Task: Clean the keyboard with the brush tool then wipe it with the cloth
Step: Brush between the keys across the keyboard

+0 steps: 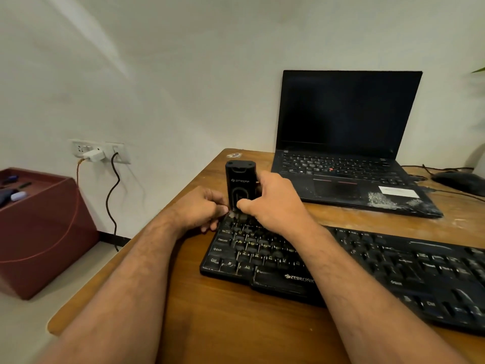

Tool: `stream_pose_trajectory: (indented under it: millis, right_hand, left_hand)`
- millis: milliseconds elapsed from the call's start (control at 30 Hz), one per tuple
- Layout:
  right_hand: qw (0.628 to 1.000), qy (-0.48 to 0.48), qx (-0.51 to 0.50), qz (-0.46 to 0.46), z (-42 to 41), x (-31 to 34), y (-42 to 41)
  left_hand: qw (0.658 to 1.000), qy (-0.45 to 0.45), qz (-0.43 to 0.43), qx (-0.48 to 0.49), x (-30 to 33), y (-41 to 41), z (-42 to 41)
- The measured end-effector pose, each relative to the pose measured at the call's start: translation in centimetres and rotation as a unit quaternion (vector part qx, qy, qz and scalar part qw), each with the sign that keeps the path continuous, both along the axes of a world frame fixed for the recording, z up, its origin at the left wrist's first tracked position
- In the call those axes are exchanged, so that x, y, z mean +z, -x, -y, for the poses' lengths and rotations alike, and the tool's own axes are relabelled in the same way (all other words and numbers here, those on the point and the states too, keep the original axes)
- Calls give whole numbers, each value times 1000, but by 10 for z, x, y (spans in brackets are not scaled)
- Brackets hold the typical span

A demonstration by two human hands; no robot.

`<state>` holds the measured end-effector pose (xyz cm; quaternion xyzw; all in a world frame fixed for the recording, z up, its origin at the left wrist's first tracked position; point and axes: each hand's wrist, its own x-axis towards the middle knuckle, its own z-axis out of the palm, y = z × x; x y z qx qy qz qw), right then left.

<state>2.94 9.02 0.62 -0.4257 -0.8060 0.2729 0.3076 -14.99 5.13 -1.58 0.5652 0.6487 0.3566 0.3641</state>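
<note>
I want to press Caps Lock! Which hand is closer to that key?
Left. The left hand sits at the keyboard's top left corner, just above and left of Caps Lock. The right hand holds the brush tool farther right.

keyboard [367, 266] reads "zebronic", with tab, shift, ctrl keys.

You had just one camera, worn on your head. It looked forward and down, from close above the wooden desk [262, 324]. Your arms reached in from the near edge. The wall [183, 74] was far ahead. No other view shared the scene.
</note>
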Motion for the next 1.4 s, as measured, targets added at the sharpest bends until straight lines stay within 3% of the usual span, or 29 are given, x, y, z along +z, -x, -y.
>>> stream_pose_trajectory:
  millis: [300,433,533,667,800,933,1033,1167,1300,1400]
  right_hand:
    - [999,8,-30,-19,3,4,-7]
    - [998,37,33,-27,10,5,-11]
    - [1000,4,-11,-21,11,5,-12]
    - [995,59,63,-40,21,8,-13]
    - [999,4,33,-26,25,8,-8]
    - [994,43,89,-37,30,11,-12]
    - [998,20,43,-43,33,11,-16]
    - [989,77,113,-59,45,8,-20]
    - [995,52,62,-66,48,10,-23]
    - [981,105,148,-63,53,12,-25]
  left_hand:
    - [998,-7,-2,59,1,-11,16]
    - [994,-16,-16,104,-6,-13,19]
    - [991,-40,-33,121,-9,-17,22]
    - [989,-61,-48,124,-10,-19,26]
    - [987,-61,-65,132,-10,-17,23]
    - [988,-67,-43,131,-10,-15,19]
    - [990,-60,-36,124,-9,-17,20]
    - [989,-71,-41,120,-7,-17,23]
    - [988,-67,-61,125,-9,-16,21]
    - [989,-93,-49,108,-6,-16,22]
